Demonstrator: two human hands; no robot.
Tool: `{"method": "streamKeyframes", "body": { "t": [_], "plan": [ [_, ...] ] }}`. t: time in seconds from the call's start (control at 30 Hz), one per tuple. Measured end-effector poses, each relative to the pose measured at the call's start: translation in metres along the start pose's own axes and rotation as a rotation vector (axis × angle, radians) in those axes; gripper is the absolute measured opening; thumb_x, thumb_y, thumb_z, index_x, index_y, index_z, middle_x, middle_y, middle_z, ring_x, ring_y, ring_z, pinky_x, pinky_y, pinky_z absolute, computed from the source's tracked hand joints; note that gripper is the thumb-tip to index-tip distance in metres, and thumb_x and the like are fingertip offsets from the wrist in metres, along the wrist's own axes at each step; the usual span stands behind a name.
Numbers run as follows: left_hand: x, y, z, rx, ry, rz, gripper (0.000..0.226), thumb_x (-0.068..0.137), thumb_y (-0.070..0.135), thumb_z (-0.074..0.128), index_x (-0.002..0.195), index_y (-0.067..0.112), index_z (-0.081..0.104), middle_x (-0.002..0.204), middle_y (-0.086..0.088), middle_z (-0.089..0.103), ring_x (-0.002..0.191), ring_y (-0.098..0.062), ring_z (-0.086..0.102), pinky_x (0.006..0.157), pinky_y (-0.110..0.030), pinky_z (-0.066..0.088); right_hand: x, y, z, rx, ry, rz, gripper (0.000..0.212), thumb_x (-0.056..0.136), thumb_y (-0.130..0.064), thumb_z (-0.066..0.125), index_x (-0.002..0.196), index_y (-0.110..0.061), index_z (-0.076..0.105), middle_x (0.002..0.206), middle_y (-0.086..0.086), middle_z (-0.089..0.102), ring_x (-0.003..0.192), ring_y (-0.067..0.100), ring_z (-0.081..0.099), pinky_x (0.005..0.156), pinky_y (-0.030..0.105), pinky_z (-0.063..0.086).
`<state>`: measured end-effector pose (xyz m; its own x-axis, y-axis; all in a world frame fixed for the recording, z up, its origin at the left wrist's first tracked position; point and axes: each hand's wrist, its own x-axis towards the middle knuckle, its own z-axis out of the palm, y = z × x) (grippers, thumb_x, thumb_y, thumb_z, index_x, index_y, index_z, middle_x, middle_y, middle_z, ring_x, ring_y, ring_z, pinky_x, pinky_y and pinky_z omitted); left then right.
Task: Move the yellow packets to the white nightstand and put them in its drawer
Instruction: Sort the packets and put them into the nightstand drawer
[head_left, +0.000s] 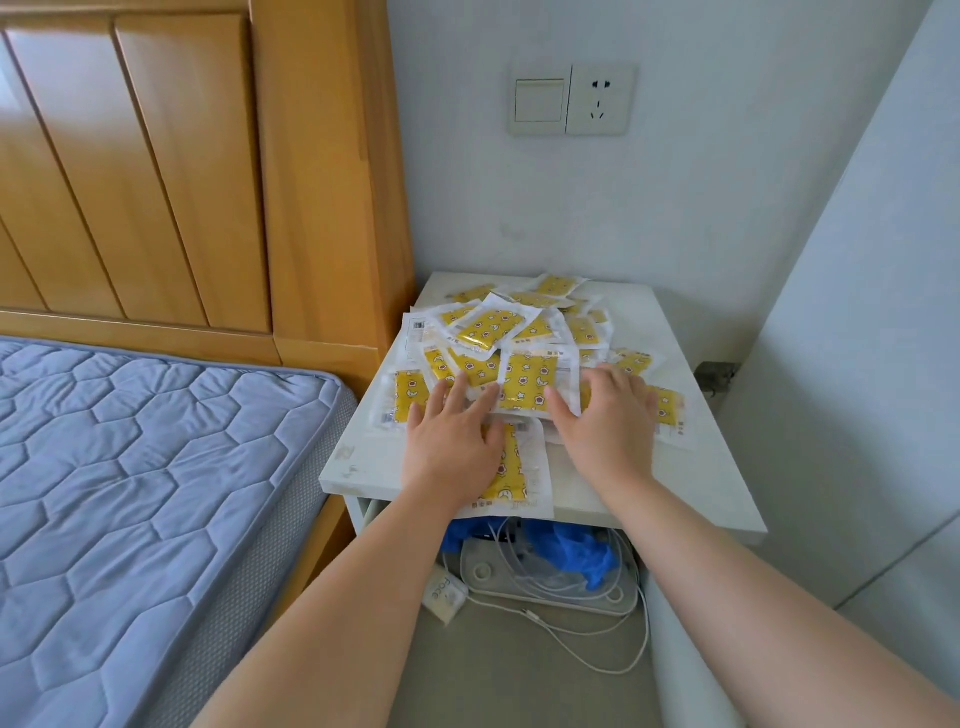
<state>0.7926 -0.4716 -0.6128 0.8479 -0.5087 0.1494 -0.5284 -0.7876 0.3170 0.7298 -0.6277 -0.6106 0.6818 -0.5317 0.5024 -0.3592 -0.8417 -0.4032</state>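
All that showed of the person was two bare arms. The left hand (452, 436) and the right hand (608, 421) were uncovered, with slim fingers (458, 391) and smooth knuckles. The left forearm (332, 597) and the right forearm (753, 597) were bare along their whole visible length and looked broader toward the lower edge of the wide-angle view. The fingernails were too small to make out.

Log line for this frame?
packets: piled on nightstand top | left hand: flat on pile | right hand: flat on pile | drawer: open, no packets
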Motion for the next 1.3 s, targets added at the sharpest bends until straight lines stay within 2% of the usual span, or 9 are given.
{"method": "streamKeyframes", "body": {
  "t": [0.2, 0.3, 0.4, 0.5, 0.7, 0.83, 0.97, 1.13, 1.3],
  "plan": [
    [-0.002, 0.000, -0.001, -0.008, -0.008, 0.040, 0.056, 0.097, 0.050, 0.026, 0.150, 0.045, 0.007, 0.161, 0.007, 0.003, 0.148, -0.016, -0.005, 0.119, -0.043, -0.001, 0.003, -0.003, 0.001, -0.153, -0.152, -0.003, 0.072, 0.080, -0.070, 0.048, 0.124, -0.014, 0.056, 0.137, 0.002, 0.044, 0.133, 0.025, 0.030, 0.114, 0.052, 0.015],
    [-0.003, 0.001, -0.003, 0.016, -0.025, 0.058, 0.054, 0.097, 0.051, 0.026, 0.149, 0.046, 0.013, 0.161, 0.006, 0.003, 0.148, -0.016, -0.005, 0.119, -0.043, 0.000, 0.001, -0.004, 0.004, -0.128, -0.117, -0.130, 0.057, 0.081, -0.058, 0.058, 0.114, -0.012, 0.057, 0.128, 0.003, 0.048, 0.128, 0.026, 0.035, 0.114, 0.051, 0.017],
    [-0.002, 0.001, -0.002, 0.031, -0.038, 0.063, 0.053, 0.097, 0.053, 0.025, 0.149, 0.046, 0.014, 0.161, 0.006, 0.001, 0.148, -0.017, -0.006, 0.119, -0.043, -0.001, 0.000, -0.002, 0.005, -0.020, -0.017, -0.182, 0.029, 0.079, -0.034, 0.072, 0.081, -0.009, 0.056, 0.102, 0.006, 0.055, 0.109, 0.030, 0.049, 0.104, 0.048, 0.034],
    [-0.002, 0.000, 0.000, 0.029, -0.038, 0.068, 0.053, 0.097, 0.054, 0.024, 0.149, 0.047, 0.012, 0.161, 0.007, -0.001, 0.148, -0.017, -0.007, 0.119, -0.043, -0.002, -0.001, -0.001, 0.004, 0.044, 0.047, -0.183, 0.017, 0.080, -0.013, 0.069, 0.072, -0.007, 0.056, 0.095, 0.007, 0.058, 0.101, 0.030, 0.051, 0.099, 0.045, 0.039],
    [-0.003, -0.001, 0.001, -0.024, 0.037, 0.013, 0.057, 0.098, 0.049, 0.028, 0.152, 0.036, 0.013, 0.161, 0.003, -0.003, 0.148, -0.016, -0.009, 0.119, -0.040, -0.004, 0.001, 0.003, -0.011, 0.365, 0.246, 0.286, 0.006, 0.092, -0.007, 0.050, 0.087, -0.007, 0.053, 0.082, 0.000, 0.046, 0.087, 0.022, 0.044, 0.076, 0.032, 0.036],
    [-0.007, 0.000, -0.001, -0.055, 0.164, -0.057, 0.049, 0.098, 0.041, 0.034, 0.146, 0.028, 0.033, 0.161, -0.001, 0.007, 0.148, -0.019, -0.002, 0.121, -0.040, 0.003, -0.001, 0.004, -0.009, 0.365, 0.201, 0.293, 0.012, 0.091, 0.000, 0.049, 0.097, -0.007, 0.057, 0.086, -0.001, 0.048, 0.088, 0.024, 0.050, 0.072, 0.033, 0.040],
    [-0.008, 0.000, -0.001, -0.044, 0.142, 0.026, 0.049, 0.100, 0.042, 0.029, 0.148, 0.033, 0.028, 0.161, 0.003, 0.004, 0.148, -0.018, -0.006, 0.119, -0.040, -0.001, -0.004, 0.001, -0.017, 0.403, 0.211, 0.333, 0.027, 0.092, 0.003, 0.041, 0.112, -0.008, 0.055, 0.092, 0.001, 0.054, 0.084, 0.023, 0.052, 0.064, 0.027, 0.034],
    [-0.007, -0.002, -0.001, -0.042, 0.039, 0.155, 0.050, 0.100, 0.045, 0.025, 0.149, 0.042, 0.020, 0.160, 0.014, 0.005, 0.147, -0.012, -0.008, 0.120, -0.040, -0.002, -0.006, 0.000, -0.021, 0.311, 0.089, 0.258, 0.042, 0.085, 0.007, 0.051, 0.122, -0.010, 0.059, 0.103, 0.011, 0.059, 0.101, 0.028, 0.052, 0.078, 0.030, 0.040],
    [-0.007, -0.002, -0.001, -0.024, 0.019, 0.195, 0.048, 0.099, 0.047, 0.026, 0.147, 0.045, 0.026, 0.159, 0.017, 0.009, 0.148, -0.012, -0.004, 0.120, -0.040, -0.001, 0.024, 0.013, -0.027, -0.031, -0.263, -0.051, 0.033, 0.089, -0.010, 0.055, 0.122, -0.013, 0.060, 0.120, 0.006, 0.055, 0.117, 0.025, 0.043, 0.093, 0.032, 0.037]
  ]
}}
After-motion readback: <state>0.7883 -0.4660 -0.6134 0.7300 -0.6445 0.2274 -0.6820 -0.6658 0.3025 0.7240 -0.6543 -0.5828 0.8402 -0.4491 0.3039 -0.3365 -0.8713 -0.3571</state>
